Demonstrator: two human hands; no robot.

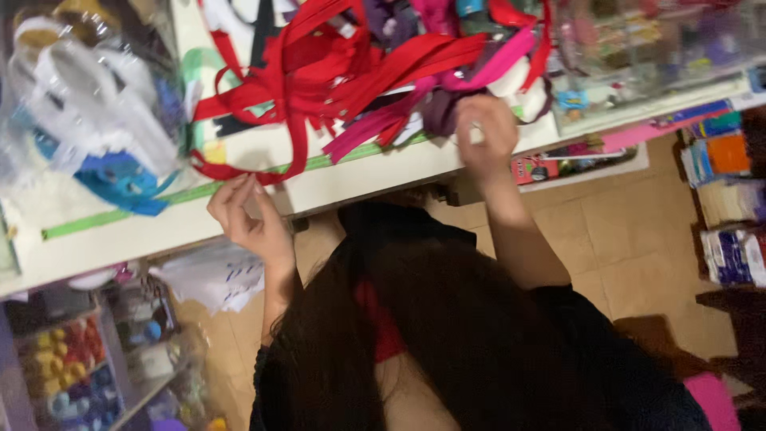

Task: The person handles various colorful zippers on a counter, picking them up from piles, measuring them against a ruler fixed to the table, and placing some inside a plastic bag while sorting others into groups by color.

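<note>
A tangled pile of red strips (311, 64) with pink and purple ones (399, 112) lies on a white counter (359, 172). My right hand (488, 137) is closed on the dark purple and pink strips at the pile's near edge. My left hand (243, 211) hovers at the counter's front edge with its fingers loosely curled. Its fingertips touch or nearly touch a loop of red strip (231, 169), and nothing is gripped in it. My dark hair and dark clothing fill the lower middle of the view.
A green measuring strip (120, 215) runs along the counter. A clear bag (88, 104) of white and blue strips sits at left. Clear containers (638, 48) stand at upper right. Colourful spools (72, 359) fill a shelf below; packages (730, 199) are stacked on the tiled floor.
</note>
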